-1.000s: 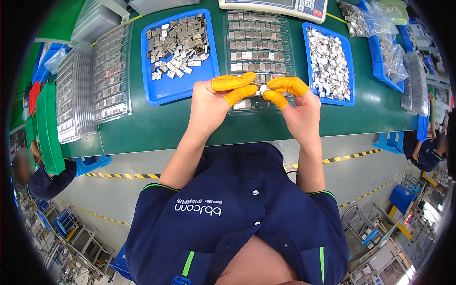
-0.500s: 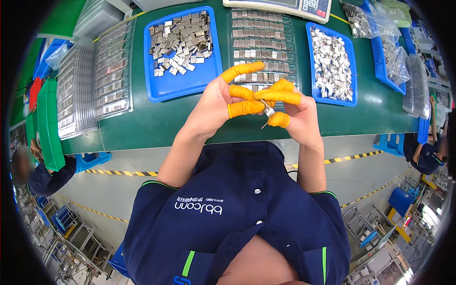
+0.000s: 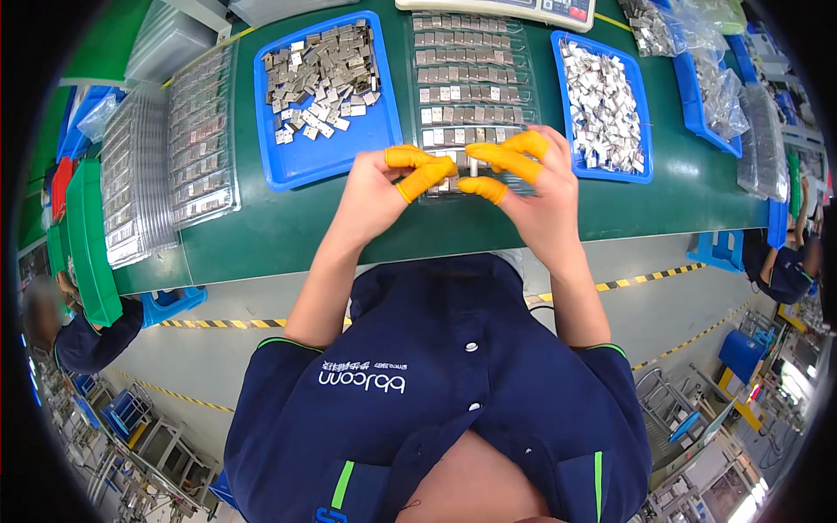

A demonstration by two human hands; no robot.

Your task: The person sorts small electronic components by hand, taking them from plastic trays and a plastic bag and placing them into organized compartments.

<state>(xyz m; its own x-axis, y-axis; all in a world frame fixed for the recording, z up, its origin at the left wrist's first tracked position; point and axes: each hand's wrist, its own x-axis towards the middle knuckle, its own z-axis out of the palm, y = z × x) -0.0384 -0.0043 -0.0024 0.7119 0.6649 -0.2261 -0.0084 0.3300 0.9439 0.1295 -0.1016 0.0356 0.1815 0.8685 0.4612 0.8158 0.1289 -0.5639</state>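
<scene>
My right hand [image 3: 542, 187], in yellow finger cots, pinches a small silver metal USB connector [image 3: 473, 166] upright between thumb and fingertips. Beside it, my left hand [image 3: 384, 187] has its yellow-covered thumb and fingers pressed together; what they hold, if anything, is hidden. Both hands are over the near end of a clear blister tray [image 3: 475, 104] lined with rows of metal connectors. To its left, a blue tray [image 3: 305, 163] has loose metal connectors heaped toward the back. A second blue tray [image 3: 647, 131] on the right is filled with loose white-and-silver connectors.
Filled clear trays [image 3: 205, 131] and a stack of clear trays [image 3: 138, 174] stand at the left of the green bench [image 3: 288, 240], near a green bin [image 3: 91, 244]. A scale [image 3: 514, 7] sits at the back. Bagged parts [image 3: 719, 105] lie far right. Two co-workers are at the sides.
Both hands have moved apart slightly, and my left hand has closed from spread fingers into a pinch. The connector in my right hand has gone from slanted to upright over the tray.
</scene>
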